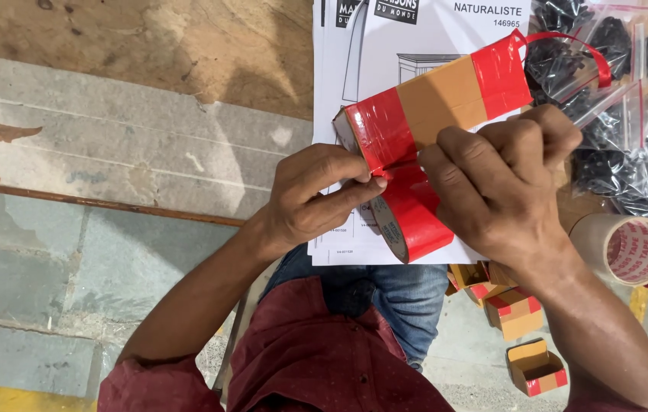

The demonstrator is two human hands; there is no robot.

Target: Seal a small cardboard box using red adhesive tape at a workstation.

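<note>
my hands, left [316, 198] and right [503, 187], pinch red tape roll [415, 217] against cardboard box [438, 99] over worn wooden table [141, 53], grey floor [57, 305] below.

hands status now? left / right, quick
Left hand: closed, pinching the red tape end.
Right hand: closed on the cardboard box, by the red tape roll.

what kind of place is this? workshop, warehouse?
Probably a packing station in a small workshop or warehouse. Both hands, left hand and right hand, work red tape onto a small cardboard box, above printed assembly sheets, beside bagged black hardware. More small boxes lie on the concrete floor.
</note>
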